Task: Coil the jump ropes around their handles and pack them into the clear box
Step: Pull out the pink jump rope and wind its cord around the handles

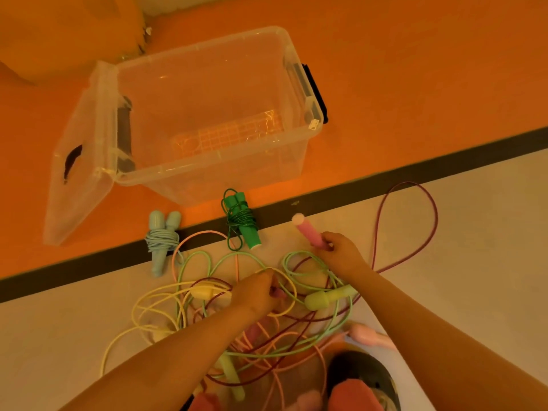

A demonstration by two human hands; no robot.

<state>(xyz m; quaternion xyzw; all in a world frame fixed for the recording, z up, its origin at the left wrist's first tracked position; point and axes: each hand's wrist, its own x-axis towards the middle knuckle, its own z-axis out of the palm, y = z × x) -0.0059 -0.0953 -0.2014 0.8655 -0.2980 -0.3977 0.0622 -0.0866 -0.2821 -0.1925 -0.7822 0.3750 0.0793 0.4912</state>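
Note:
My right hand (338, 252) grips the lower end of a pink jump-rope handle (307, 229), its dark red cord (415, 221) looping out to the right. My left hand (258, 290) pinches something small and pink in the tangled pile of cords (225, 315). A yellow handle (201, 292) and a light green handle (329, 296) lie in that pile. A coiled green rope (241, 221) and a coiled light blue rope (162, 240) lie near the dark stripe. The clear box (207, 114) stands open beyond them with nothing inside.
The box lid (80, 161) hangs open on the left, resting on the orange floor (415, 69). A dark stripe (385, 179) divides orange floor from pale floor. Another pink handle (370, 336) lies near my knees at the bottom.

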